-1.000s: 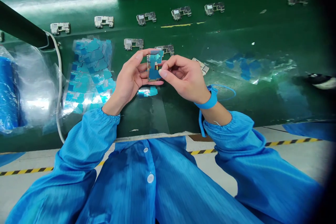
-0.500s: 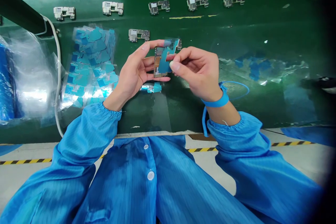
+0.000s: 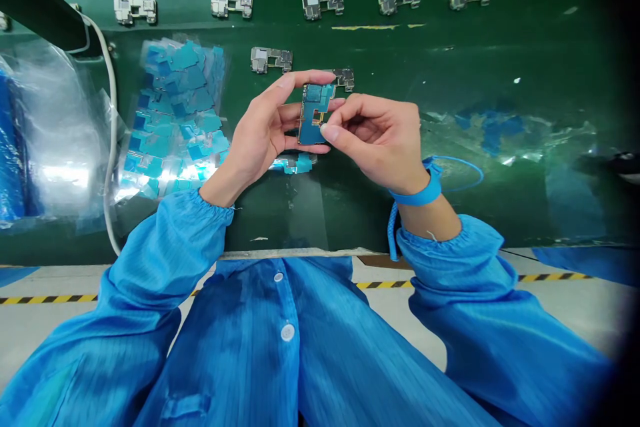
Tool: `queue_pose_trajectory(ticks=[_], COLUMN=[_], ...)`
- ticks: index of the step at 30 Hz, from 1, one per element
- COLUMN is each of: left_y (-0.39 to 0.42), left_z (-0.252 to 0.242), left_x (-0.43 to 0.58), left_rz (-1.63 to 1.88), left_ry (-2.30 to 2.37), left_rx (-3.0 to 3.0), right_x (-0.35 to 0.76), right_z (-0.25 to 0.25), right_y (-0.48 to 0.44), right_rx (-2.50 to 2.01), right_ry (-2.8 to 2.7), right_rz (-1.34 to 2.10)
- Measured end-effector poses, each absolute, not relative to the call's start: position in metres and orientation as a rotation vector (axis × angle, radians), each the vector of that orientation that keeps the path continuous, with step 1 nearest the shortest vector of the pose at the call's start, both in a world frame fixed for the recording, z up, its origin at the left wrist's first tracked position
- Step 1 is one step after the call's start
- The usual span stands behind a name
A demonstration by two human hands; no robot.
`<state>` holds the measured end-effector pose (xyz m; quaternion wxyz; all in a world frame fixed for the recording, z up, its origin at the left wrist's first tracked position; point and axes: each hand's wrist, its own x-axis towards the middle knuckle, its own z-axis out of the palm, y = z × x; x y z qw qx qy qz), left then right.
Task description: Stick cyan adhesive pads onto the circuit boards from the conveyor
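My left hand (image 3: 270, 121) is closed around the edges of a circuit board (image 3: 301, 121), thumb and fingers on opposite ends. Over the board's face lies a blue film (image 3: 313, 132), with a small cut-out where golden parts show through. My right hand (image 3: 377, 137) pinches the film's right edge between thumb and forefinger. A blue wrist strap (image 3: 419, 195) sits round the right wrist. Just behind the held board, another circuit board (image 3: 344, 79) lies on the bench, partly hidden by my left fingers.
Several circuit boards (image 3: 323, 5) stand in a row at the back, with another circuit board (image 3: 271, 60) nearer. At left are sheets of blue film pieces (image 3: 175, 113), a white cable (image 3: 112, 120) and a plastic bag (image 3: 65, 140). Clear film scraps (image 3: 500, 133) lie right on the green bench (image 3: 360, 213).
The blue film, tilted away from the board half a second ago, now lies flat over its face. My right fingers have stayed at its edge. The view has shifted slightly.
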<state>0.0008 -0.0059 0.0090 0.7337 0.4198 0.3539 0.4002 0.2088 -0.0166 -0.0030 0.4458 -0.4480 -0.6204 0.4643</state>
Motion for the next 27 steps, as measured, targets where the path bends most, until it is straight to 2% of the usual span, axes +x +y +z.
queue_pose_trajectory(ticks=[27], left_y=[-0.002], left_z=[0.001], left_x=[0.0], left_rz=[0.912], left_ry=[0.707], left_rx=[0.876], right_x=[0.21], right_z=[-0.019], right_y=[-0.012], right_rx=[-1.008], right_ry=[-1.536], right_rz=[1.104])
